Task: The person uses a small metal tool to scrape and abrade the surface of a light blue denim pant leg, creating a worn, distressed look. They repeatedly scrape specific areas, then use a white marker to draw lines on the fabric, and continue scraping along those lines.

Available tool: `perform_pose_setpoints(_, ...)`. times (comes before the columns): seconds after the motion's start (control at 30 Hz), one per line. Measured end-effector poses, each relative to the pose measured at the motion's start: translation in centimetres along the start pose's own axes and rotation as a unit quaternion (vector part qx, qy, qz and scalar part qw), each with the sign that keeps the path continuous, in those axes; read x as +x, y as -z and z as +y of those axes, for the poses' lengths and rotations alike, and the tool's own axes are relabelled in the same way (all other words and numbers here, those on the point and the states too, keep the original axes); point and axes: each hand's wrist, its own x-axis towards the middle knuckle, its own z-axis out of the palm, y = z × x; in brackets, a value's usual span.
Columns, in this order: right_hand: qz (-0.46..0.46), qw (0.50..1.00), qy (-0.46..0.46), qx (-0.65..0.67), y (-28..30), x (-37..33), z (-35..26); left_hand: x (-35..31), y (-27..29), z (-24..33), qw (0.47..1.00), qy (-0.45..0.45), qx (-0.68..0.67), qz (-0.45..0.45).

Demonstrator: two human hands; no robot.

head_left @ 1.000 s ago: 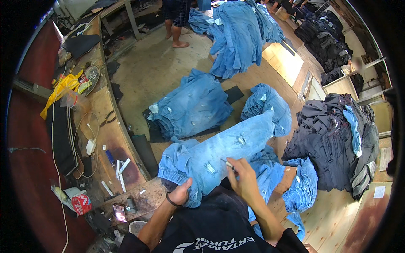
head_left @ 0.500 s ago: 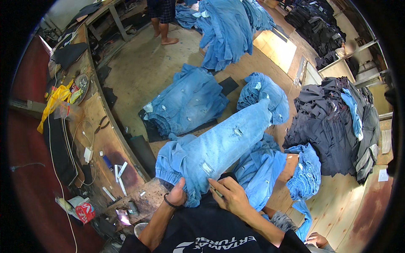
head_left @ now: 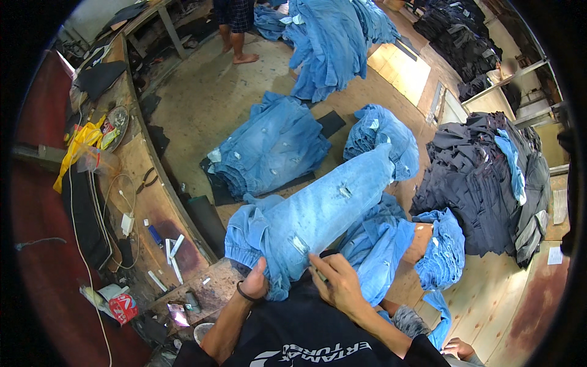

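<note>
The long, faded light-blue denim garment (head_left: 324,202) looks matt, with rough, frayed pale patches (head_left: 299,244). The long brown wooden desk (head_left: 136,160) is scuffed and stained; the crumpled yellow sheet (head_left: 78,147) resembles glossy plastic, the heaped dark-grey cloth garments (head_left: 471,189) matt.

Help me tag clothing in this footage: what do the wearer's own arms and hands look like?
The left hand and right hand are ungloved; a dark wristband shows on the left only. Black sleeves leave the forearms bare, and the black shirt carries white lettering.
</note>
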Motion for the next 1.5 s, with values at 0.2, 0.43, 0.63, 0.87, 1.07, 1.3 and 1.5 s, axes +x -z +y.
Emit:
perform_pose_setpoints(0.2, 0.014, 1.000, 0.002, 0.026, 0.1, 0.3, 0.3, -0.3, 0.0, -0.1, 0.999, -0.001, 0.013, 0.031)
perform_pose_setpoints(0.43, 0.009, 0.999, 0.019, 0.046, -0.2, 1.0, 0.5, -0.4, 0.1, 0.0, 0.999, 0.019, 0.024, 0.025)
perform_pose_setpoints(0.63, 0.000, 0.999, 0.029, 0.040, -0.3, 1.4, 0.7, -0.4, 0.0, 0.0, 0.997, 0.019, 0.061, 0.040)
perform_pose_setpoints(0.87, 0.006, 0.994, 0.040, 0.100, -0.6, 2.0, 0.5, -0.7, 0.4, -0.4, 0.997, 0.024, 0.061, 0.050)
perform_pose_setpoints(1.07, 0.011, 0.998, 0.017, 0.055, -0.8, 2.6, 0.6, -0.6, 0.4, -0.3, 0.998, 0.025, 0.045, 0.029)
perform_pose_setpoints(1.3, 0.019, 0.999, 0.017, 0.034, -0.7, 3.2, 0.7, -0.5, -0.2, -0.2, 0.999, 0.005, 0.016, 0.042)
perform_pose_setpoints(1.5, 0.018, 0.999, 0.029, 0.039, -0.8, 3.5, 0.8, -0.5, -0.2, -0.3, 0.999, 0.010, 0.014, 0.048)
